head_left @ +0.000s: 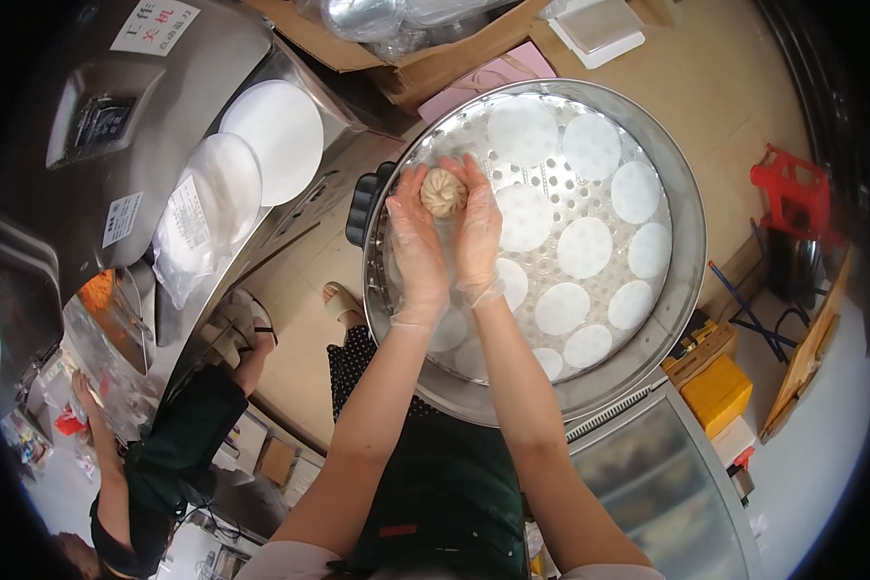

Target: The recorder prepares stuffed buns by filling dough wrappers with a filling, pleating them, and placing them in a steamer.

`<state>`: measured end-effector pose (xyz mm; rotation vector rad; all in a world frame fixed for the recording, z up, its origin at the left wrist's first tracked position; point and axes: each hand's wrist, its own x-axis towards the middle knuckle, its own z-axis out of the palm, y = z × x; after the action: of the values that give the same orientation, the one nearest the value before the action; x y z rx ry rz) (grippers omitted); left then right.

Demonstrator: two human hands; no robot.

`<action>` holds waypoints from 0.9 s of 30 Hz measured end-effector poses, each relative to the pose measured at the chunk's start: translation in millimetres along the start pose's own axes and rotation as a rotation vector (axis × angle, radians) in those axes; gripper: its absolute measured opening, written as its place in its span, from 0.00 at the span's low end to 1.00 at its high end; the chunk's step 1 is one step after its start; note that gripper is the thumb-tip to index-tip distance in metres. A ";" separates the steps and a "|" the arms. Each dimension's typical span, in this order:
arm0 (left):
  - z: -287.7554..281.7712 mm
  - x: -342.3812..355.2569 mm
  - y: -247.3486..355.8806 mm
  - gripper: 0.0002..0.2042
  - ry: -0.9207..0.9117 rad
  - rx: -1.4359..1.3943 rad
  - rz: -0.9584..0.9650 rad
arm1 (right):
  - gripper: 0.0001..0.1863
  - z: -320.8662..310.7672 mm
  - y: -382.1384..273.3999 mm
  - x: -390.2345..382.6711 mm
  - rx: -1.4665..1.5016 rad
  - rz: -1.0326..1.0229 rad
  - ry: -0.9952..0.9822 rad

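A pleated, pale beige bun is cupped between my left hand and my right hand, both in clear plastic gloves, with their fingers curved round its sides. They hold it over the upper left of a large round metal steamer tray. Round white paper liners are spread over the perforated bottom; some at the left lie partly behind my hands and arms. A black handle juts from the tray's left side.
Left: a steel counter with white paper discs; a co-worker at lower left. Top: a cardboard box. Right: a red stool and yellow crate. A glass-topped cabinet sits below the tray's right side.
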<state>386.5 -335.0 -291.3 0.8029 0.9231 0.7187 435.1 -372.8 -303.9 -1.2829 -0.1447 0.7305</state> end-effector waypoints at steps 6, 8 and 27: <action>-16.7 -23.3 15.8 0.35 -0.011 0.061 -0.030 | 0.31 -5.0 -16.3 -9.5 -0.207 -0.069 0.132; -13.8 -51.3 35.2 0.33 -0.061 0.107 -0.030 | 0.28 -9.1 -19.3 -17.8 -0.299 -0.106 0.132; -360.0 -225.1 277.1 0.19 -0.083 0.366 0.035 | 0.22 171.7 -100.2 -272.7 -0.359 0.016 0.000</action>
<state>-80.0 -275.9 -101.7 1.1648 0.9810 0.5484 183.1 -396.9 -80.7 -1.6270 -0.2746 0.7395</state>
